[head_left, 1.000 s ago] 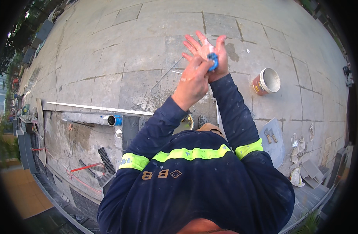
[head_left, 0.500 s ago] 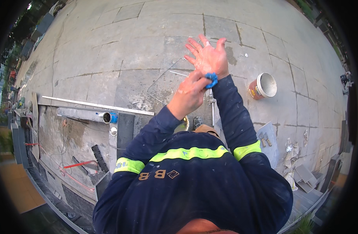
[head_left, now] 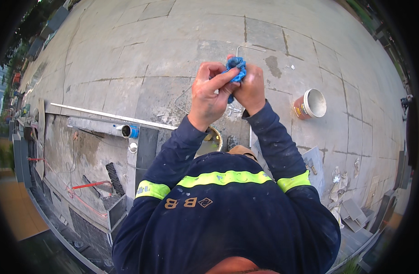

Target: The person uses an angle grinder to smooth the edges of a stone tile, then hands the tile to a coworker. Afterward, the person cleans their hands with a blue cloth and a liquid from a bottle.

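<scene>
In front of my chest both hands are drawn together around a crumpled blue rag (head_left: 236, 68), damp-looking and bunched up. My left hand (head_left: 208, 93) pinches it from the left, with the thumb pressed on the cloth. From the right, my right hand (head_left: 251, 89) is closed on the other side of it, its back toward me and its fingertips mostly hidden. A bit of blue cloth hangs below the fingers. Pale smears mark the skin of my left hand. Beneath my left forearm shows the yellowish rim of a bucket (head_left: 218, 137), partly covered by my sleeve.
To the right stands a brown-and-white bucket (head_left: 315, 103) on grey paving. A long white strip (head_left: 113, 116) lies at the left by a recessed area holding a pipe with a blue end (head_left: 132, 132) and a red-handled tool (head_left: 91, 184). Grey tile pieces (head_left: 355, 214) lie at lower right.
My right hand has gone from spread open, palm up, to closed on the rag. My left hand has moved from the right wrist up to the right hand's fingers, carrying the rag.
</scene>
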`<action>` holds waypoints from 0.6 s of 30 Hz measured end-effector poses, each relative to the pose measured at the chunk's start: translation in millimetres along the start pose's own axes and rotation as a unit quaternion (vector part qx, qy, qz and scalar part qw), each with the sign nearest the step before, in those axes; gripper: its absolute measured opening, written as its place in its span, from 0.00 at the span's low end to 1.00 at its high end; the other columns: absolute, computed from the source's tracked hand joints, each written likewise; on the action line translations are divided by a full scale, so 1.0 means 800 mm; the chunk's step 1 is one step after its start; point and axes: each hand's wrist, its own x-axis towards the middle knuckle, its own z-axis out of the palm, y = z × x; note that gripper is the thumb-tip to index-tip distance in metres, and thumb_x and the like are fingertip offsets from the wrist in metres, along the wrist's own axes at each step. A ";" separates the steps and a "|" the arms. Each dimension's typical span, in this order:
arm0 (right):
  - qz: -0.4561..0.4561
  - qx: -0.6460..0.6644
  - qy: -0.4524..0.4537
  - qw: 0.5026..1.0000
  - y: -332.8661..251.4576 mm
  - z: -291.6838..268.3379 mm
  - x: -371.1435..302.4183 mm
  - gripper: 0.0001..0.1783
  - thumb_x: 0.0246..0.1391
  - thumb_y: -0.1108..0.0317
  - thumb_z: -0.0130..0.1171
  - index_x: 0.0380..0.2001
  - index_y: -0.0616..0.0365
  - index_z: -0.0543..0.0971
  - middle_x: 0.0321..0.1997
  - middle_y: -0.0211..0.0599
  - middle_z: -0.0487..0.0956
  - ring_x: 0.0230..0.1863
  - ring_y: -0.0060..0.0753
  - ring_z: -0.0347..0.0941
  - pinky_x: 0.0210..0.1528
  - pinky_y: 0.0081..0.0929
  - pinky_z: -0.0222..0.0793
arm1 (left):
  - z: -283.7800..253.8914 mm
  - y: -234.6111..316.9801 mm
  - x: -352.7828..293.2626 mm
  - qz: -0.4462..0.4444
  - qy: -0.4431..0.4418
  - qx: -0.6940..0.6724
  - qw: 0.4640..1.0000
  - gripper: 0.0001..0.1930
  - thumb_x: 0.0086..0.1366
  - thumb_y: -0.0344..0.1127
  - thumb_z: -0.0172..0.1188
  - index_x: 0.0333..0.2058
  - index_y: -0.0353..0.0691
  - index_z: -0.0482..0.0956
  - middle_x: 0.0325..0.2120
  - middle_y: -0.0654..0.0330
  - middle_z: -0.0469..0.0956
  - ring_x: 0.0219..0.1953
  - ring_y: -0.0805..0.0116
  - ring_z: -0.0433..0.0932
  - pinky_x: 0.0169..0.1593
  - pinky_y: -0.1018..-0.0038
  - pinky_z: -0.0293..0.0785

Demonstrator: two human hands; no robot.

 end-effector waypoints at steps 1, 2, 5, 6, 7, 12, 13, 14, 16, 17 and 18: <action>-0.037 -0.005 0.029 0.999 -0.001 0.007 -0.002 0.06 0.37 0.75 0.60 0.25 0.63 0.77 0.24 0.47 0.76 0.22 0.50 0.73 0.22 0.37 0.68 | 0.000 -0.002 0.003 -0.008 0.003 0.023 1.000 0.13 0.51 0.23 0.65 0.37 0.42 0.83 0.34 0.60 0.73 0.31 0.70 0.73 0.33 0.78 0.70; -0.033 -0.067 -0.016 0.997 0.000 0.007 -0.007 0.06 0.39 0.74 0.60 0.25 0.63 0.77 0.23 0.46 0.76 0.23 0.50 0.73 0.24 0.37 0.69 | 0.000 -0.005 0.007 -0.017 0.005 0.046 0.999 0.13 0.50 0.22 0.65 0.37 0.41 0.83 0.34 0.61 0.73 0.31 0.71 0.72 0.33 0.78 0.69; 0.086 -0.211 -0.236 0.945 -0.032 -0.001 -0.007 0.11 0.43 0.70 0.58 0.32 0.64 0.77 0.33 0.46 0.78 0.43 0.49 0.74 0.44 0.42 0.69 | -0.006 -0.023 0.022 -0.066 -0.003 0.087 0.994 0.10 0.52 0.26 0.64 0.35 0.42 0.84 0.30 0.59 0.74 0.30 0.70 0.72 0.31 0.76 0.69; 0.025 -0.231 -0.205 0.951 -0.037 -0.001 -0.010 0.14 0.44 0.68 0.58 0.35 0.64 0.77 0.38 0.46 0.77 0.49 0.48 0.70 0.49 0.46 0.64 | -0.006 -0.031 0.028 -0.084 -0.009 0.098 0.992 0.09 0.53 0.27 0.64 0.35 0.42 0.84 0.30 0.59 0.74 0.30 0.69 0.73 0.31 0.76 0.69; -0.037 -0.250 -0.173 0.952 -0.040 -0.001 -0.013 0.17 0.46 0.65 0.58 0.39 0.63 0.76 0.43 0.45 0.75 0.54 0.47 0.66 0.53 0.49 0.60 | -0.011 -0.037 0.031 -0.128 -0.022 0.084 0.988 0.08 0.58 0.31 0.61 0.38 0.40 0.82 0.29 0.61 0.74 0.31 0.72 0.73 0.32 0.77 0.69; -0.100 -0.253 -0.201 0.941 -0.039 -0.015 -0.023 0.30 0.46 0.51 0.61 0.51 0.54 0.73 0.60 0.34 0.66 0.71 0.44 0.43 0.66 0.62 0.33 | -0.055 -0.057 0.034 -0.142 0.020 -0.009 0.990 0.10 0.63 0.31 0.56 0.42 0.38 0.80 0.32 0.60 0.74 0.29 0.75 0.72 0.31 0.79 0.70; -0.109 -0.256 -0.210 0.937 -0.037 -0.017 -0.023 0.31 0.45 0.51 0.61 0.51 0.54 0.74 0.61 0.33 0.66 0.71 0.44 0.43 0.66 0.62 0.31 | -0.061 -0.050 0.036 -0.129 0.017 -0.001 0.992 0.10 0.63 0.30 0.57 0.42 0.38 0.80 0.32 0.60 0.74 0.29 0.75 0.73 0.31 0.79 0.70; -0.119 -0.259 -0.219 0.933 -0.035 -0.018 -0.023 0.31 0.44 0.50 0.62 0.51 0.53 0.74 0.61 0.32 0.65 0.71 0.44 0.42 0.66 0.63 0.30 | -0.065 -0.041 0.038 -0.116 0.015 0.007 0.993 0.10 0.63 0.30 0.57 0.42 0.38 0.80 0.32 0.61 0.74 0.30 0.75 0.73 0.32 0.79 0.70; -0.138 -0.254 -0.251 0.924 -0.034 -0.021 -0.020 0.30 0.45 0.50 0.60 0.50 0.54 0.74 0.61 0.32 0.66 0.71 0.45 0.42 0.67 0.64 0.29 | -0.065 -0.019 0.036 -0.101 -0.054 0.024 0.993 0.10 0.60 0.27 0.59 0.41 0.39 0.81 0.34 0.60 0.75 0.32 0.73 0.75 0.34 0.78 0.72; -0.146 -0.246 -0.275 0.918 -0.035 -0.024 -0.017 0.29 0.47 0.51 0.59 0.50 0.54 0.74 0.60 0.32 0.66 0.71 0.45 0.43 0.67 0.64 0.30 | -0.062 -0.012 0.033 -0.083 -0.098 0.036 0.991 0.11 0.59 0.26 0.59 0.41 0.39 0.81 0.35 0.60 0.75 0.33 0.73 0.76 0.35 0.79 0.73; -0.154 -0.236 -0.298 0.912 -0.036 -0.026 -0.016 0.27 0.48 0.52 0.57 0.49 0.55 0.74 0.60 0.33 0.66 0.71 0.45 0.43 0.67 0.64 0.30 | -0.057 -0.003 0.029 -0.065 -0.142 0.051 0.986 0.11 0.58 0.25 0.59 0.40 0.40 0.81 0.35 0.60 0.76 0.34 0.73 0.76 0.37 0.79 0.73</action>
